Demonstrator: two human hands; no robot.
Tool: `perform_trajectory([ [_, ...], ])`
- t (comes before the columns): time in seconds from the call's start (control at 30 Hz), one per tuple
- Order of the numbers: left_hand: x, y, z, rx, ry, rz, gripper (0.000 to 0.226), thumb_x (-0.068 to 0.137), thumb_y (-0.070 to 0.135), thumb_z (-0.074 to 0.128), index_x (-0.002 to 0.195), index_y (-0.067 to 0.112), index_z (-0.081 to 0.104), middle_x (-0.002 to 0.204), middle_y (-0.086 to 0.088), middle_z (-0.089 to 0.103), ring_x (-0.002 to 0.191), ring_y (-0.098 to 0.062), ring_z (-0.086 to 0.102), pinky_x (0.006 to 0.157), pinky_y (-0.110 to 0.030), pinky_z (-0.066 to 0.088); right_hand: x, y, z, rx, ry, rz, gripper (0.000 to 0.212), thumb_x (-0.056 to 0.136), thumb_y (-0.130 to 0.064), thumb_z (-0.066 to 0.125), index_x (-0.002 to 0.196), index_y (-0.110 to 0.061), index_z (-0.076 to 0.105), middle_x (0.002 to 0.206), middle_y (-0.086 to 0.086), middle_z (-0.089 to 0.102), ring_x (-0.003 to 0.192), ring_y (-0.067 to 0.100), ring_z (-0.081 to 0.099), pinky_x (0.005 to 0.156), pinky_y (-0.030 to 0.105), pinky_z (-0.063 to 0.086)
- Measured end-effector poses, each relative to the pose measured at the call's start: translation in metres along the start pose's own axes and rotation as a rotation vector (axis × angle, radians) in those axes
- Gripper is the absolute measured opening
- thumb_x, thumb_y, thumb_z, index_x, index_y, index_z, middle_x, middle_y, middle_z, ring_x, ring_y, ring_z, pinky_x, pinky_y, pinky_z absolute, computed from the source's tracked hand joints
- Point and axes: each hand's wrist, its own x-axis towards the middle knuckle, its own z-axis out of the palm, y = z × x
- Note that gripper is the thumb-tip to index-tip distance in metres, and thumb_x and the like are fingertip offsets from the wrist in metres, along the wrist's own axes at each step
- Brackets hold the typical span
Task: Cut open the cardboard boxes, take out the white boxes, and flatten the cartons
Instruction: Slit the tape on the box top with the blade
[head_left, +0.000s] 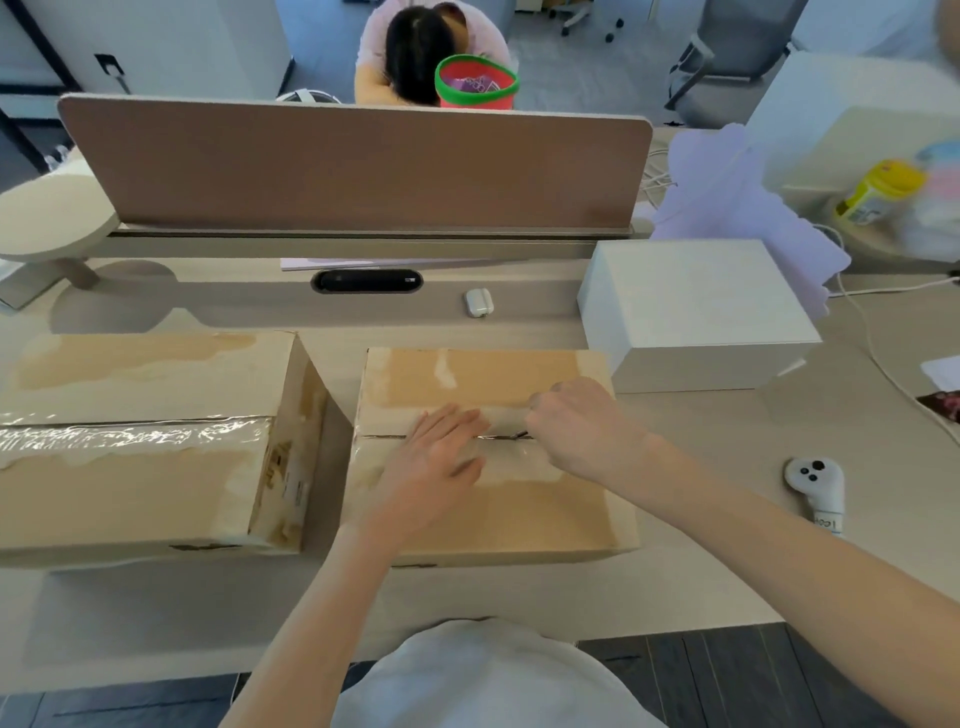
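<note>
Step in hand, by the look of things: slitting the tape on the middle cardboard carton (519, 509). Sits near the centre of the desk (727, 519), taped face up, just right of a 2nd, larger cardboard carton (130, 483) with clear tape unbroken across its top. Long axis running left to right, with the flap seam (379, 435) on that same line.

Pressing flat on the taped seam with the left hand (441, 457), fingers straight and slightly spread, gripping nothing. Clamping a small cutter in the right hand (576, 426), fingers curled tight round it; only the dark tip (519, 435) showing, aimed left and down into the seam, just right of the left fingertips. Handle hidden in the fist, so no telling the exact kind of tool.

Probably calls next for drawing the tip along the seam line, kept shallow to spare whatever lies under the flaps. Worth lifting the left fingers clear first, being close ahead of the blade's likely path. After that, presumably: cutting the end tape, opening the flaps, lifting out the contents, flattening.

1 white box (691, 296) standing at far right, just beyond the middle carton's far right corner. Farther off: a white controller (815, 483) at near right, and a small white earbud case (478, 302) toward the far edge.
</note>
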Motion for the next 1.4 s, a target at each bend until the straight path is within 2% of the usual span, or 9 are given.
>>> perform_trajectory([
  [0.1,0.006,0.015,0.012,0.007,-0.019,0.021,0.043,0.095,0.026,0.059,0.138,0.023,0.053,0.148,0.008,0.044,0.145,-0.013,0.026,0.121,-0.031,0.011,-0.012,0.013,0.004,0.001,-0.018,0.02,0.02,0.089,-0.001,0.048,0.095,-0.016,0.061,0.075,0.0,0.046,0.095,0.027,0.06,0.064,0.033,0.029],
  [0.23,0.013,0.035,0.027,0.025,-0.049,0.051,0.043,0.096,0.033,0.051,0.137,0.019,0.054,0.148,0.007,0.045,0.144,-0.015,0.028,0.116,-0.019,0.008,-0.026,0.029,0.013,-0.003,-0.018,0.045,0.02,0.09,-0.001,0.048,0.099,-0.014,0.061,0.097,0.004,0.061,0.096,0.028,0.06,0.064,0.034,0.03],
  [0.43,0.021,0.056,0.044,0.04,-0.078,0.059,0.041,0.097,0.024,0.055,0.138,0.019,0.053,0.149,0.006,0.043,0.145,-0.015,0.026,0.12,-0.026,0.01,-0.044,0.048,0.026,-0.013,0.0,0.075,0.022,0.09,0.001,0.048,0.103,-0.011,0.061,0.103,0.007,0.061,0.097,0.029,0.061,0.064,0.034,0.031],
  [0.53,0.025,0.066,0.049,0.06,-0.106,0.059,0.042,0.097,0.032,0.049,0.136,0.019,0.055,0.147,0.006,0.046,0.143,-0.015,0.03,0.12,-0.036,0.021,-0.05,0.06,0.033,-0.016,-0.026,0.095,0.024,0.089,0.002,0.048,0.105,-0.01,0.062,0.107,0.008,0.062,0.101,0.03,0.06,0.067,0.032,0.034],
  [0.67,0.029,0.08,0.06,0.082,-0.078,0.071,0.054,0.088,0.045,0.035,0.126,0.019,0.064,0.137,0.006,0.054,0.13,-0.013,0.04,0.111,-0.028,0.032,-0.056,0.077,0.044,-0.026,-0.028,0.096,0.025,0.087,0.002,0.051,0.104,-0.012,0.064,0.104,0.006,0.065,0.098,0.029,0.062,0.067,0.031,0.038],
  [0.87,0.03,0.097,0.068,0.079,-0.03,0.076,0.032,0.092,0.022,0.056,0.121,0.015,0.066,0.12,0.007,0.06,0.116,-0.011,0.044,0.095,-0.031,0.044,-0.067,0.104,0.068,-0.082,-0.088,0.161,0.018,0.088,-0.002,0.059,0.097,-0.017,0.063,0.104,0.001,0.066,0.096,0.023,0.064,0.067,0.027,0.039],
  [1.1,0.037,0.115,0.071,0.26,-0.111,0.007,0.041,0.094,0.024,0.05,0.133,0.014,0.053,0.126,0.002,0.05,0.119,-0.016,0.044,0.089,-0.036,0.05,-0.093,0.118,0.104,0.278,0.064,0.356,0.017,0.09,-0.011,0.045,0.095,-0.021,0.058,0.104,0.004,0.061,0.086,0.03,0.056,0.061,0.029,0.032],
  [1.23,0.034,0.118,0.074,0.337,-0.135,-0.012,0.048,0.092,0.032,0.034,0.131,0.012,0.052,0.126,0.001,0.048,0.119,-0.018,0.044,0.084,-0.038,0.053,-0.095,0.099,0.123,0.569,0.222,0.406,0.021,0.097,-0.024,0.044,0.112,-0.024,0.058,0.097,0.002,0.063,0.087,0.029,0.059,0.063,0.033,0.042],
  [1.4,0.034,0.111,0.072,0.344,-0.085,0.019,0.052,0.086,0.036,0.026,0.117,0.012,0.06,0.107,0.0,0.052,0.105,-0.021,0.05,0.073,-0.04,0.054,-0.096,0.077,0.131,0.825,0.301,0.503,0.017,0.092,-0.023,0.044,0.092,-0.016,0.061,0.072,0.003,0.057,0.07,0.027,0.052,0.058,0.033,0.044],
])
